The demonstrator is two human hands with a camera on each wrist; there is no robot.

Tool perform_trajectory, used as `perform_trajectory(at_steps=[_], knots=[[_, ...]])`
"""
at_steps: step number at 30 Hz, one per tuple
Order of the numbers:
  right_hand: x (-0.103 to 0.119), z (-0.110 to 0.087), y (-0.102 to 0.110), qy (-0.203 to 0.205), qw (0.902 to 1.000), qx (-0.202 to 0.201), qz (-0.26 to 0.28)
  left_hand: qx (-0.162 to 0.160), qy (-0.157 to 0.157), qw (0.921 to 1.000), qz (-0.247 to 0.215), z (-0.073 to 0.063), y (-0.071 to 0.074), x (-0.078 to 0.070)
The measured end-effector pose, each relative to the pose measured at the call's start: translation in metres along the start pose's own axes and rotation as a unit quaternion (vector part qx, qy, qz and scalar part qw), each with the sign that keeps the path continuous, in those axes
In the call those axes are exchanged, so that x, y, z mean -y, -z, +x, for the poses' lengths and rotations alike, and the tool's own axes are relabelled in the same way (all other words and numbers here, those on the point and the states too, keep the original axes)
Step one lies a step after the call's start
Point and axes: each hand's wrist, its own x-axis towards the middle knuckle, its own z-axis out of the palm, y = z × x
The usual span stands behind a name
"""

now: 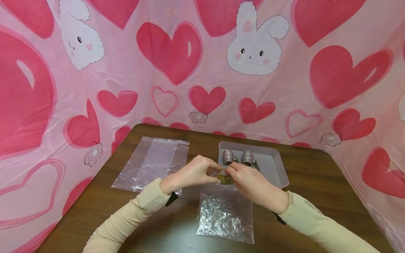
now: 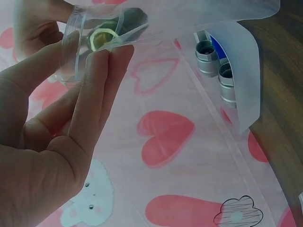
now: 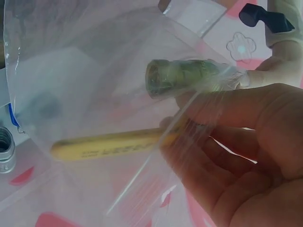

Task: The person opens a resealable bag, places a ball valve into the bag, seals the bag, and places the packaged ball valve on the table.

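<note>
A greenish brass valve [image 3: 175, 78] with a long yellow lever handle [image 3: 109, 145] is at the mouth of a clear zip bag [image 1: 224, 214]. My right hand [image 1: 253, 181] grips the valve by its handle end, its fingertips partly behind the clear film in the right wrist view. Opposite it, my left hand [image 1: 193, 173] holds the bag's mouth between thumb and fingers. The valve's round end [image 2: 103, 39] shows through the plastic in the left wrist view. The lower part of the bag lies flat on the table.
Behind the hands is a pale tray [image 1: 273, 172] holding metal valves [image 1: 228, 157], with a blue part [image 2: 218, 47] beside them. A second clear zip bag [image 1: 155, 161] lies flat to the left on the brown table [image 1: 319, 182]. Patterned pink fabric [image 1: 215, 77] surrounds the table.
</note>
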Motion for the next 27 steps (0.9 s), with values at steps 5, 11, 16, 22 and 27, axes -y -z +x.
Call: perform_trajectory(at_steps=[5,11,16,22,27], knots=[[0.003,0.000,-0.001,-0.009,0.9998,0.015,-0.005,0.001,0.003,1.0000,-0.002,0.000,0.000,-0.002],[0.004,0.001,-0.003,-0.007,0.9997,0.024,0.006,-0.001,0.010,0.9998,-0.017,0.001,0.001,-0.004],[0.004,0.002,-0.007,0.004,0.9997,0.023,0.003,-0.003,0.008,0.9999,-0.015,0.001,0.002,-0.004],[0.005,0.004,-0.009,0.004,0.9992,0.040,0.001,-0.004,0.005,0.9999,-0.014,0.000,0.002,-0.005],[0.005,0.007,-0.011,0.002,0.9979,0.063,0.010,-0.003,0.006,1.0000,-0.007,0.000,0.003,-0.006]])
